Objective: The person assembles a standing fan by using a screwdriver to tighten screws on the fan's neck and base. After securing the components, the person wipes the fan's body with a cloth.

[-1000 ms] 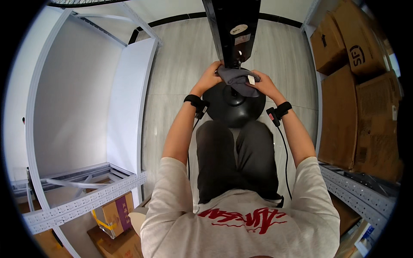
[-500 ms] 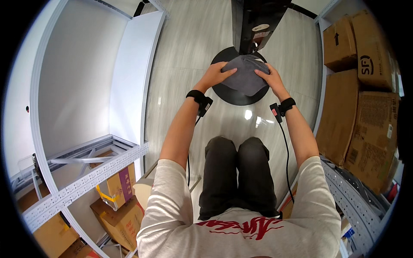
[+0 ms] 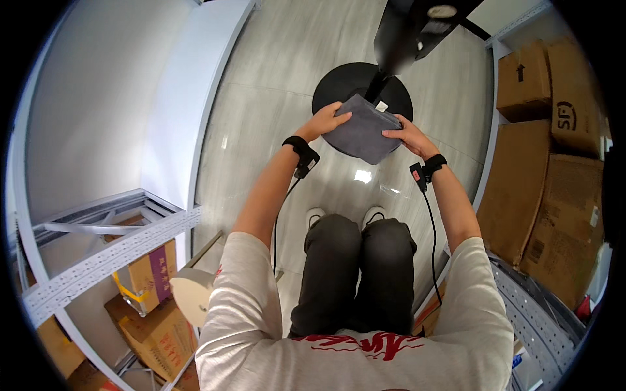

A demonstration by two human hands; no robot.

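Observation:
A folded grey cloth is held out in front of me, above the floor. My left hand grips its left edge and my right hand grips its right edge. Both wrists wear black bands with thin cables running back along my forearms. Behind the cloth stands a black stand with a round black base and a pole rising toward a black device at the top of the view. My knees in dark trousers are below the hands.
Stacked cardboard boxes line the right side. A white metal shelf frame with boxes under it stands at the lower left. A white panel leans along the left wall. The floor is pale grey tile.
The view has tilted down and back, so the stand's base sits farther away. The grey cloth has come off the round base and is now held between both hands, nearer to me.

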